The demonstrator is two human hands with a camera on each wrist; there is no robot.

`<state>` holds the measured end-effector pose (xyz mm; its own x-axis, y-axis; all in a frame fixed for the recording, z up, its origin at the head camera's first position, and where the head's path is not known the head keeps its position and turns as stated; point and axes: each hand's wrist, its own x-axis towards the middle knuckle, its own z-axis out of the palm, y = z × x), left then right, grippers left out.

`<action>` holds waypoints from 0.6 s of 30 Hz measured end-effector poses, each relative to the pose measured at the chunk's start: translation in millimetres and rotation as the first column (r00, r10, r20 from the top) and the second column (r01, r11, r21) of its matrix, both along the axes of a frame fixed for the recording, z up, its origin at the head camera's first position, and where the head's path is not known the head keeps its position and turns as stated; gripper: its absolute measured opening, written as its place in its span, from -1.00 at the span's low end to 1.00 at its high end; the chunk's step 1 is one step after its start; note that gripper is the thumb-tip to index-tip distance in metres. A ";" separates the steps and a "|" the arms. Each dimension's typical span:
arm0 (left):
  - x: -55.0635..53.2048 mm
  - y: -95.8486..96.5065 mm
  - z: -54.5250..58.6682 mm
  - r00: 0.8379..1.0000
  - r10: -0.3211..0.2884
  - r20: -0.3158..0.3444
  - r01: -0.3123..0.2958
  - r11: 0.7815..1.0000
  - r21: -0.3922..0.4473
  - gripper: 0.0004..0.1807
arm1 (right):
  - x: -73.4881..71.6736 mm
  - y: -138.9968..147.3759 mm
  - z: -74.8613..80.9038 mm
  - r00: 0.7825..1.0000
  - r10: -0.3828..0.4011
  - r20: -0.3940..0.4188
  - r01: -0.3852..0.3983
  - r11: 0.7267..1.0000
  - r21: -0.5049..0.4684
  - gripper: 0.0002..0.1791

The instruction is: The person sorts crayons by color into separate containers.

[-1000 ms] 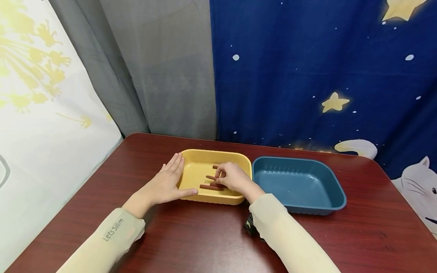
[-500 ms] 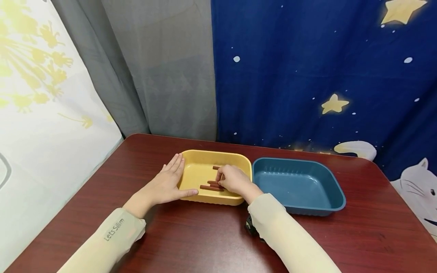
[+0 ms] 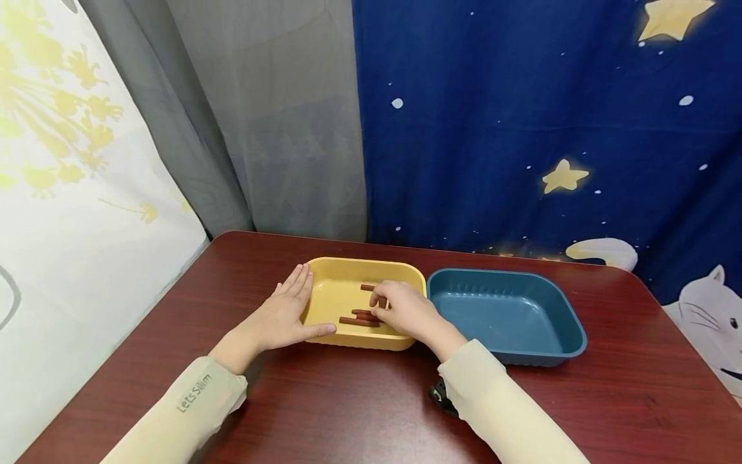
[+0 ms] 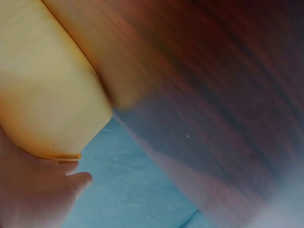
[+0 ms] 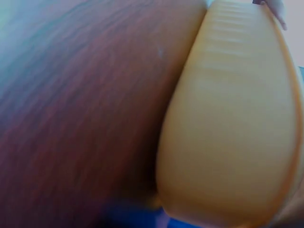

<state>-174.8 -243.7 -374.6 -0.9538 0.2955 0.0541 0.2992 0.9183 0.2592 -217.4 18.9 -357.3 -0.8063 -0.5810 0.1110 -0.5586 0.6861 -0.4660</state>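
Your right grip (image 3: 406, 312) seems to pinch one stick (image 3: 382, 302) inside the yellow bin (image 3: 332, 296); your left grip (image 3: 281, 316), fingers straight, rests against its rim. Other sticks (image 3: 359, 321) lie loose there, apparently left to handle; how much is done, you can't tell.

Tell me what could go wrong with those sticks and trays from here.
Several sticks lie close together by the right hand, so its fingers might knock neighbouring ones askew.
The left hand is against the end of the yellow tray; a firm push could slide it into the blue tray right beside it.
The right hand reaches over the yellow tray's rim and might catch it.
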 end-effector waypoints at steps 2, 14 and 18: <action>0.0 -0.2 0.4 1.000 0.002 0.000 -0.002 1.000 -0.007 0.35 | 4.7 7.0 4.1 1.000 0.017 -0.017 -0.017 1.000 -0.007 -0.95; 1.6 1.2 1.4 1.000 -0.007 -0.003 0.007 1.000 -0.006 0.34 | 30.0 55.7 22.3 0.995 0.077 -0.070 -0.082 0.994 -0.073 -0.84; 2.5 2.3 0.4 1.000 -0.004 -0.004 0.004 1.000 -0.002 0.34 | 36.4 70.6 23.8 0.993 0.068 -0.100 -0.074 0.996 -0.058 -0.80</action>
